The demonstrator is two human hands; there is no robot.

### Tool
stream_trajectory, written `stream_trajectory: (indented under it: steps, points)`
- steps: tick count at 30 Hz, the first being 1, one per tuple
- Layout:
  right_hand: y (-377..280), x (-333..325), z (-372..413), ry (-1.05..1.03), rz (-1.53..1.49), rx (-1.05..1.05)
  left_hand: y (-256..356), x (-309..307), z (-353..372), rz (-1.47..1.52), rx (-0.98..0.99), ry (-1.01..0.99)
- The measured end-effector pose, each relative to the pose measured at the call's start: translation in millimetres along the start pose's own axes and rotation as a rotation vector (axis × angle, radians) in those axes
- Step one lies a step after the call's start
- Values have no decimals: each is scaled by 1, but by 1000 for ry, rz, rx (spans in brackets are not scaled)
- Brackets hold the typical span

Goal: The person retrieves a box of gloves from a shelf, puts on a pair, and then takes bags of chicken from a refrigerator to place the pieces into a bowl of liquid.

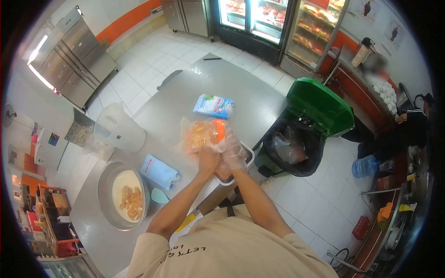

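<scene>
A clear plastic bag of orange-yellow pieces, which look like raw chicken, (203, 134) rests on the steel table in front of me. My left hand (209, 160) is bare and closed on the near edge of this bag. On my right hand (234, 152) is a loose clear plastic glove; its fingers are bent around the bag's right side, partly hidden by the crinkled plastic. Below my hands, a white-rimmed tray (249, 162) sits at the table's edge, mostly covered by my forearm and glove.
On the steel table (162, 116) stand a metal bowl (103, 197) with creamy liquid and chicken-like pieces, a translucent bucket (121, 129), a blue packet (158, 171), a blue-white box (214, 106) and a pale green scoop (160, 196). An open green bin (320, 104) is at right. A person (403, 132) stands far right.
</scene>
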State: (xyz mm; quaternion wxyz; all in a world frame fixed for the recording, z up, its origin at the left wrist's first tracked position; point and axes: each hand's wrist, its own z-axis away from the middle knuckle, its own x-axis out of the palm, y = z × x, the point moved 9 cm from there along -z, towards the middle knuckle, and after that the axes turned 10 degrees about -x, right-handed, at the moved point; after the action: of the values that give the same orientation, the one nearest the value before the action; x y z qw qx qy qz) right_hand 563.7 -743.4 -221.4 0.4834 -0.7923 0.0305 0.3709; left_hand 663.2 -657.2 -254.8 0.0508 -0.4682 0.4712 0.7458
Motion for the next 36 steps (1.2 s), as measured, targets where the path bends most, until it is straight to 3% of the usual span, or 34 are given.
stream_trajectory:
  steps: [1, 3, 5, 6, 7, 9, 11, 13, 17, 19, 20, 21, 23, 24, 27, 30, 32, 34, 36]
  points:
    - [-4, 5, -3, 34, 147, -75, -1, 4, 1, -1, 15, 7]
    - [-1, 17, 3, 154, 251, -164, 1, -26, 17, 224, 144, 380]
    - [-8, 24, -4, -146, 301, -44, 15, -39, 32, 190, 159, 299]
    - [-10, 25, -1, -316, 279, 88, 11, -40, 38, 197, 50, 223]
    - [-20, 15, -2, -306, 278, 82, 7, -40, 40, 204, -57, 146]
    - [-53, -12, 10, -59, 129, -168, 12, -47, 54, 244, -55, 129]
    - [-57, -8, 15, -24, 139, -223, 19, -54, 67, 298, -61, 116]
    - [-56, -2, 11, -47, 157, -243, 21, -53, 74, 142, -177, 11]
    - [-36, 8, 6, -190, 232, -263, 12, -57, 67, 133, -134, 93]
    - [-25, 6, 10, -268, 242, -278, 18, -95, 67, -89, -97, 383]
    - [-22, 6, 13, -292, 251, -285, 7, -101, 63, -213, -334, 169]
    - [-21, 7, 15, -309, 258, -293, 10, -109, 64, -202, -330, 175]
    - [-35, 1, 23, -276, 276, -334, 38, -140, 73, -459, -144, 547]
    - [-45, -3, 26, -248, 281, -366, 41, -133, 73, -452, -135, 554]
    - [-61, -18, 19, -293, 170, -320, 50, -87, 73, -321, -42, 438]
    - [-68, -34, 9, -258, 245, -307, 51, -53, 67, -448, 37, 309]
    - [-54, -34, 10, -252, 224, -244, 23, -34, 57, -25, -55, 70]
    - [-65, -34, 13, -223, 338, -419, 22, -38, 52, -5, 12, 74]
    - [-69, -43, 13, -197, 249, -371, 26, -45, 49, 15, 71, 78]
